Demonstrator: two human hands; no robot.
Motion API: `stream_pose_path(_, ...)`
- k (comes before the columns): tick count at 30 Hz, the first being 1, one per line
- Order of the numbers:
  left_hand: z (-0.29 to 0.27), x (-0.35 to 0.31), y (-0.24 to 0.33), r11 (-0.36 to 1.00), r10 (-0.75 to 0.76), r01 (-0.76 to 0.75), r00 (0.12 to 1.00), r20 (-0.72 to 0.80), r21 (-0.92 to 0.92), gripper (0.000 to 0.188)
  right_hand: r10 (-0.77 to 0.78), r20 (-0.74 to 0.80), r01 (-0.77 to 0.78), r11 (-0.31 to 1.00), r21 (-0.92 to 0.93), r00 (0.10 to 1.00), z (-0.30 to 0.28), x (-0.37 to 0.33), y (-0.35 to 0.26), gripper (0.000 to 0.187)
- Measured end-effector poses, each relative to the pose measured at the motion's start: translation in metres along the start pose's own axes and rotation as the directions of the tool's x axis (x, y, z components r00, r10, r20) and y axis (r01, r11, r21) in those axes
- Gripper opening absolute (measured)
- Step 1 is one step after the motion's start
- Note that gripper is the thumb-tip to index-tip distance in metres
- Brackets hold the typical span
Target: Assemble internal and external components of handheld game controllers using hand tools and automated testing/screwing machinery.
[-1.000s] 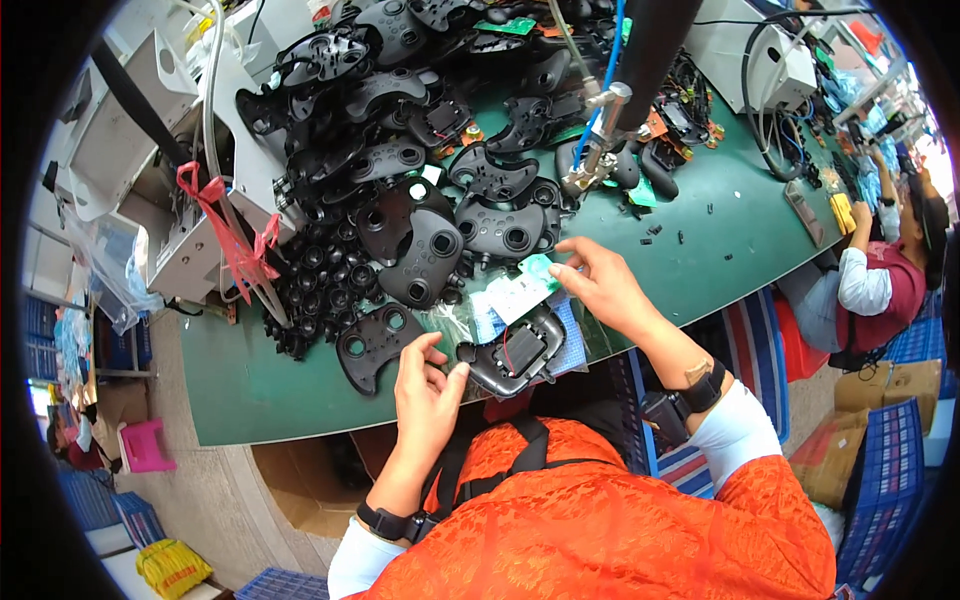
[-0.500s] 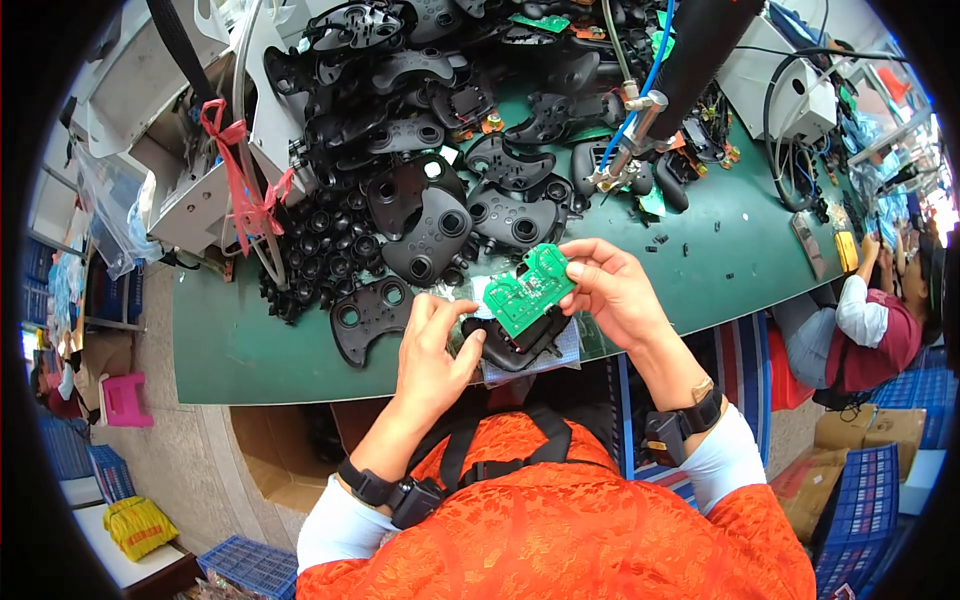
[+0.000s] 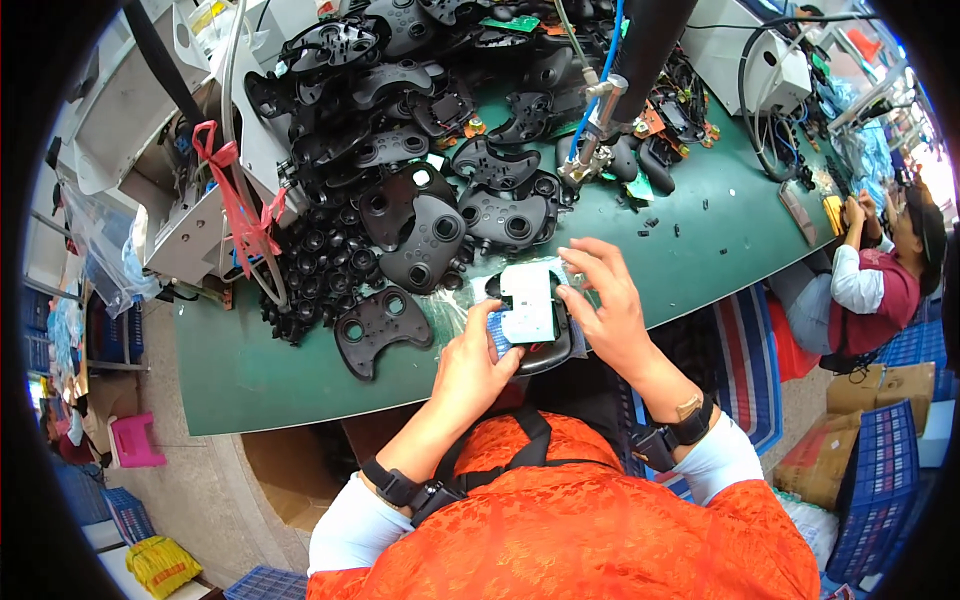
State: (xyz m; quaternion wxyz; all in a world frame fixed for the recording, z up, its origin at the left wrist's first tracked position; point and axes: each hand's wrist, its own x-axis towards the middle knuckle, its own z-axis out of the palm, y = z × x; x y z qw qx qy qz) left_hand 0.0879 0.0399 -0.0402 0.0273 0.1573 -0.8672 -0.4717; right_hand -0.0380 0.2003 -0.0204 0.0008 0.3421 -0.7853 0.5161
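Note:
A circuit board [image 3: 530, 305], pale with glare on its face, stands tilted between my hands near the table's front edge. My left hand [image 3: 470, 362] pinches its left side, with thumb and index finger at the edge. Close to its right side is my right hand [image 3: 612, 310], fingers curved and apart, the thumb near the board's edge. Beneath the board, partly hidden, lies a black controller shell [image 3: 545, 358]. Left of my hands, a loose black controller faceplate [image 3: 382, 330] rests on the green table [image 3: 290, 385].
A heap of black controller shells [image 3: 425, 240] and small round black parts [image 3: 325, 250] covers the table's left and back. A tool with a blue hose [image 3: 597, 130] hangs above. White machine housings [image 3: 760, 75] flank the table. A person [image 3: 870, 275] sits at far right.
The board has turned from its green side to a pale, glaring face. My left hand has moved right to its edge, and the right hand's fingers have spread. The view has shifted slightly.

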Motion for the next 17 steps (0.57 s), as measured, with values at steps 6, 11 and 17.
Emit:
stream_pose_path(6,-0.02,-0.002,0.014,0.993,-0.119,0.12,0.991,0.065,-0.007,0.069,0.104,0.054,-0.09,0.973,-0.211,0.993,-0.015,-0.025,0.003,0.034)
stream_pose_path(11,-0.029,0.016,0.002,0.912,0.387,-0.391,0.92,0.054,0.121,0.058,0.503,0.203,-0.527,0.846,0.084,0.84,-0.014,-0.04,0.011,0.033)
stream_pose_path(17,-0.025,0.018,-0.006,0.866,0.462,-0.469,0.883,0.082,0.172,0.048,-0.113,0.243,0.201,0.905,-0.375,0.963,-0.015,-0.012,0.002,0.047)
